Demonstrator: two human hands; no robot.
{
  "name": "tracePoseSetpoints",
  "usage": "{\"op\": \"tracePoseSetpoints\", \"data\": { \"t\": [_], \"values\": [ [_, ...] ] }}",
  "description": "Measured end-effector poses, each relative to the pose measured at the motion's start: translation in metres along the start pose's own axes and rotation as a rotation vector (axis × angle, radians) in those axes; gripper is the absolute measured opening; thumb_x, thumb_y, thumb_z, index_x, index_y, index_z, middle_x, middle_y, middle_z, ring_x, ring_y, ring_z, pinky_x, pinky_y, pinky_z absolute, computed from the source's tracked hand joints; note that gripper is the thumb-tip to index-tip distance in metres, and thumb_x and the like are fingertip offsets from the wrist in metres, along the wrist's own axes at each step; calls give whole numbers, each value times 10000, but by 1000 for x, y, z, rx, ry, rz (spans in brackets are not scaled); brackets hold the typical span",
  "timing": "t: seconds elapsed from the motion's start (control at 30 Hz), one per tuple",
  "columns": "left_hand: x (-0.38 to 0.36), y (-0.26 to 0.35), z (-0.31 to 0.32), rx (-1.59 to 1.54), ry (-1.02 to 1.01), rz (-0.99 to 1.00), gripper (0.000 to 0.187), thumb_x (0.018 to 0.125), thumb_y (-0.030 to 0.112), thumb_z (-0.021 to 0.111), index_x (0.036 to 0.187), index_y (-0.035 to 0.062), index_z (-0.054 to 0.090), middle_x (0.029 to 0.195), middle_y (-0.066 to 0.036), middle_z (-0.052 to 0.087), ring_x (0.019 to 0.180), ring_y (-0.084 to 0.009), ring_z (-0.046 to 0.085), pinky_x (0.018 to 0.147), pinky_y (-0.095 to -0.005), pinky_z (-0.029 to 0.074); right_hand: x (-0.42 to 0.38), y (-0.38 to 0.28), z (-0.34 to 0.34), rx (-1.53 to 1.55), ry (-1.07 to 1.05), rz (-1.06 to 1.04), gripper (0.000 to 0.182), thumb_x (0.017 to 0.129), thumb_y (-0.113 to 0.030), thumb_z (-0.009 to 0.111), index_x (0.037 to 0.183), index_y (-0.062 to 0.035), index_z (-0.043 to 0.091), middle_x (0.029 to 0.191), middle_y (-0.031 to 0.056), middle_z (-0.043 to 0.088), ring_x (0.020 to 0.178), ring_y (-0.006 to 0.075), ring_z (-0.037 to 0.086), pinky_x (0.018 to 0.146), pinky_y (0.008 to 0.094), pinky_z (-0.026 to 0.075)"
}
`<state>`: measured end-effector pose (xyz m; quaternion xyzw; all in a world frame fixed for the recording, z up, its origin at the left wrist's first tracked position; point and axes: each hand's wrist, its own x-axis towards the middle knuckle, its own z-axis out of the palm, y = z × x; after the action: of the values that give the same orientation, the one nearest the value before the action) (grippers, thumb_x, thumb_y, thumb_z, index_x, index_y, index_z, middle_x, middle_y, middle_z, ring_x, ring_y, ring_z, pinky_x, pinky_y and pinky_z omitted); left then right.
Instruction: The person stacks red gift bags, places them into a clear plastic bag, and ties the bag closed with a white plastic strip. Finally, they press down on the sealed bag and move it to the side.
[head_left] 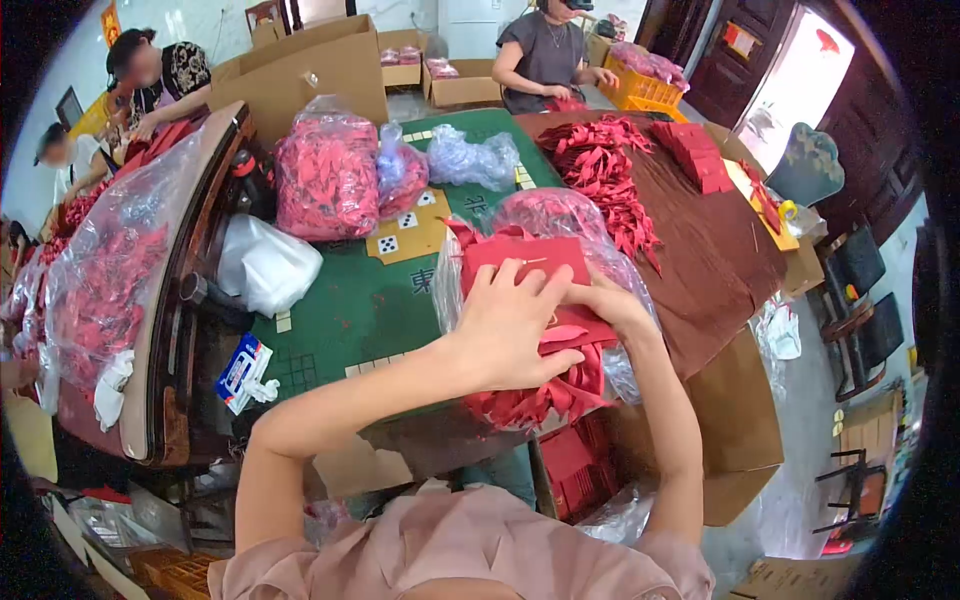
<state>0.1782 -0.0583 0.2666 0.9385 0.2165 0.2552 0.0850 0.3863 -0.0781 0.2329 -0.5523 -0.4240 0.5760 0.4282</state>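
Note:
Above the near edge of the green table, a stack of flat red packets with ribbons (525, 256) is between my two hands. My left hand (515, 325) lies across its front with the fingers spread and the thumb apart, pressing against it. At the stack's right side, my right hand (612, 300) curls round the edge, its fingertips partly hidden. Below my hands hangs a bunch of loose red ribbons (540, 398). Behind and around the stack is a clear plastic bag (560, 210) with red contents.
Full bags of red pieces (328, 175) stand on the green table (340, 290). Red ribbon pieces (610, 170) are heaped on the brown cloth (700, 290). A cardboard box (735, 430) holding red packets (578, 468) is below. Co-workers sit opposite (545, 60) and left (150, 85).

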Motion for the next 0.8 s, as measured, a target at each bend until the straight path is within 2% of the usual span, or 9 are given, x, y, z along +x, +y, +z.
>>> {"op": "tracePoseSetpoints", "data": {
  "t": [0.07,0.1,0.13,0.3,0.5,0.53,0.7,0.77,0.8],
  "values": [
    [-2,1,3,13,-25,-26,832,748,553,653,1301,-32,444,1164,-221,559,1128,-392,481,933,-500,372,8,10,-5,70,-20,-21,712,813,-133,707,1409,-55,324,1259,121,560,1113,210,571,961,345,465],
    [-3,1,5,23,-47,-57,865,756,556,648,1321,-56,414,1228,-233,544,1193,-412,462,985,-506,358,10,14,-7,-21,-20,-49,719,814,-136,703,1411,-55,311,1258,125,558,1118,209,566,966,343,461],
    [-4,0,9,10,-44,-57,866,755,553,649,1313,-69,422,1238,-238,539,1198,-415,461,1003,-513,343,13,14,-8,-114,-23,-78,725,816,-140,700,1413,-56,298,1257,129,557,1122,208,562,971,342,457],
    [-16,-2,29,16,13,-60,807,750,545,651,1252,-73,513,1279,-241,513,1237,-423,398,1051,-524,277,23,42,-13,-71,14,-87,793,803,-199,726,1399,36,259,1272,154,541,1136,222,554,992,340,445],
    [-24,-2,48,-21,-47,-94,839,775,539,627,1331,-63,443,1350,-230,437,1291,-418,314,1064,-573,221,23,67,-21,36,-2,-29,998,800,-152,727,1465,58,13,1279,174,539,1137,221,557,985,327,447],
    [-25,-2,50,-35,-33,-101,829,781,534,624,1320,-70,449,1338,-228,444,1293,-414,310,1070,-568,221,17,52,-16,-13,-25,29,1067,803,-147,722,1459,74,-89,1279,169,540,1127,217,562,982,323,447],
    [-28,-5,62,-44,-50,-135,833,773,534,632,1337,-50,444,1367,-215,418,1301,-411,297,1073,-572,214,25,72,-21,-4,23,72,1007,798,-120,726,1458,63,-12,1244,153,562,1100,205,571,958,325,465],
    [-27,-5,60,-56,-61,-139,831,776,540,626,1336,-47,449,1371,-215,415,1304,-409,293,1075,-570,211,23,68,-17,30,-30,-39,1062,797,-111,727,1460,71,-83,1229,151,573,1082,205,584,948,321,471],
    [-26,-4,60,-41,-48,-142,820,789,556,607,1321,-53,464,1365,-220,422,1299,-412,302,1072,-567,214,19,61,-17,47,-42,38,1144,808,-115,717,1420,74,-231,1226,151,576,1068,204,592,947,315,470]
  ]
}}
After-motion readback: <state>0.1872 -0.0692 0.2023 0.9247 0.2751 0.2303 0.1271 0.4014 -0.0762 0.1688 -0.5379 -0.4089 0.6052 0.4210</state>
